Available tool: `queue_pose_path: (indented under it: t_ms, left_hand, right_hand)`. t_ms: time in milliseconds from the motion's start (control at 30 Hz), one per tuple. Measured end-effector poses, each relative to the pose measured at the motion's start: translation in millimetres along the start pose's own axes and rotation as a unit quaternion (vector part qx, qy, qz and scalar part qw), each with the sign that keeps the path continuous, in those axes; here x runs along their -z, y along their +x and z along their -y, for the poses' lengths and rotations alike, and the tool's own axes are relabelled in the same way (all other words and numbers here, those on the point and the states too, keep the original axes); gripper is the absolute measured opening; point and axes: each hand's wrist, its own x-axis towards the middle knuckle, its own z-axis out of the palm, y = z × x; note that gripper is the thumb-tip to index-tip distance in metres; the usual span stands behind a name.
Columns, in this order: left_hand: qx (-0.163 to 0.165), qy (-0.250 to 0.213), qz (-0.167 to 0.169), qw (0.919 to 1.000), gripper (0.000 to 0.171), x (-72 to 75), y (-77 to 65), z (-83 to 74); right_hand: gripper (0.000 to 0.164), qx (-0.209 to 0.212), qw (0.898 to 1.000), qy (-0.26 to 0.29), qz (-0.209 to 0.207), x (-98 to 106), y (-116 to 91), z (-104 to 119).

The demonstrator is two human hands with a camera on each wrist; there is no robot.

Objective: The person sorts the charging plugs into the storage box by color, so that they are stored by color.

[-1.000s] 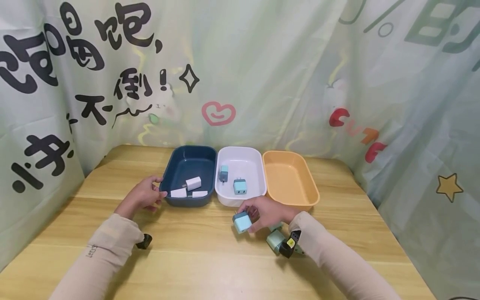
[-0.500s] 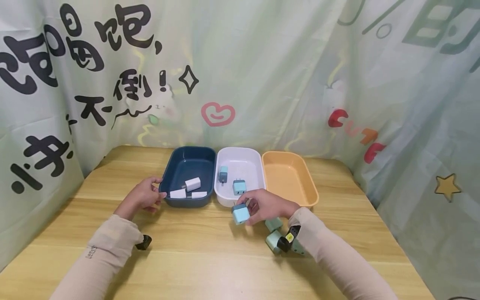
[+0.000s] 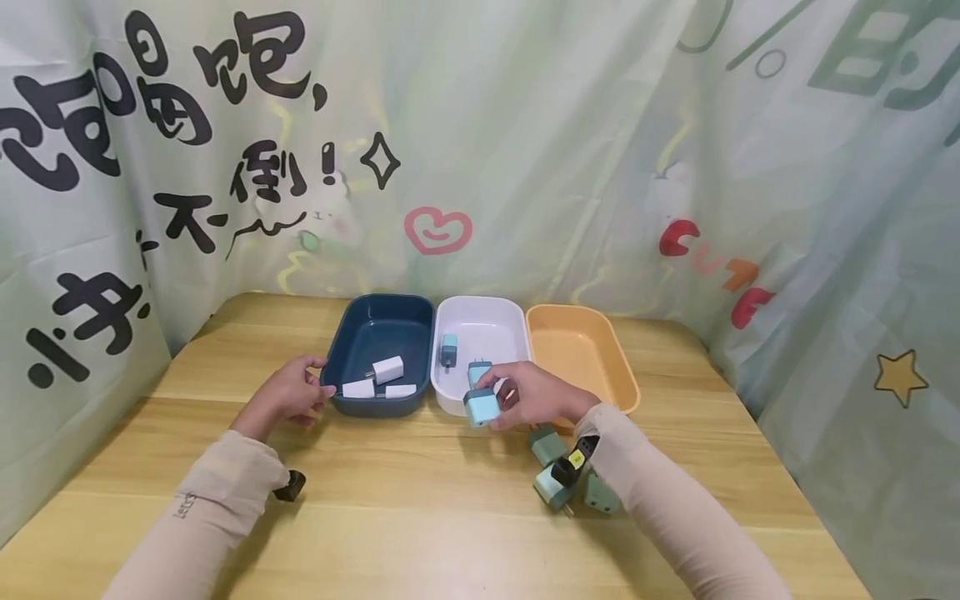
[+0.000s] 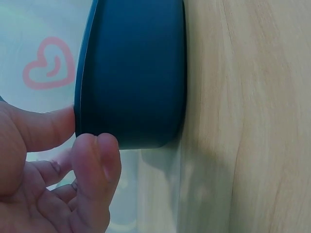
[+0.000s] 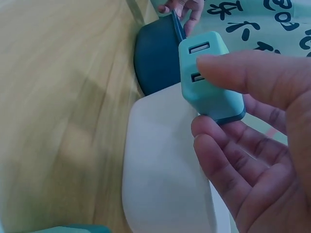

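Observation:
My right hand [image 3: 534, 395] pinches a light-blue charger plug with a darker blue base [image 3: 482, 407], held over the front edge of the white tray [image 3: 491, 310]. Two USB slots show on the face of this charger [image 5: 209, 90] in the right wrist view, with the thumb partly over one. Similar light-blue chargers lie in the white tray, one standing clear at the left [image 3: 448, 350], another partly hidden behind the held one. At the left, my left hand [image 3: 283, 392] pinches the rim of the navy tray [image 4: 131, 73] between thumb and finger. Several white charger plugs [image 3: 387, 369] lie in that tray.
A yellow tray [image 3: 577, 350] stands against the white one's right side. Several green charger plugs [image 3: 548, 446] lie on the wooden table [image 3: 405, 517] beneath my right wrist. A printed curtain [image 3: 525, 167] hangs behind the table.
My right hand has moved forward and up with the light-blue charger, from in front of the white tray to over its front edge. The left hand stays at the navy tray's rim.

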Motion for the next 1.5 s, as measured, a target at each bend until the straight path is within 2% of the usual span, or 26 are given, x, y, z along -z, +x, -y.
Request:
queue_pose_path:
  t_ms: [233,400,700,1133,1367,1500]
  left_hand:
    - [-0.003,0.0,0.0,1.0,0.063,0.7,-0.7,-2.6]
    - [-0.004,-0.001,0.002,1.0,0.063,1.8,-2.5,-4.2]
    - [-0.002,-0.003,0.0,1.0,0.063,3.6,-2.4,-5.3]
    - [-0.01,-0.009,-0.001,0.9999,0.063,3.7,-2.2,-3.6]
    - [-0.006,0.006,-0.002,1.0,0.064,1.6,-4.7,2.6]
    - [-0.006,0.002,-0.006,1.0,0.064,0.1,-2.5,1.9]
  right_hand:
    - [0.045,0.002,1.0,0.009,-0.011,7,8,1]
    - [0.046,0.022,0.999,0.022,-0.021,11,16,-3]
    - [0.047,0.019,0.999,0.009,-0.045,17,30,-12]
    - [0.046,-0.027,0.996,0.015,-0.082,26,45,-27]
    - [0.046,-0.046,0.996,-0.005,-0.071,23,55,-29]
    - [0.046,-0.059,0.994,-0.022,-0.084,27,61,-30]
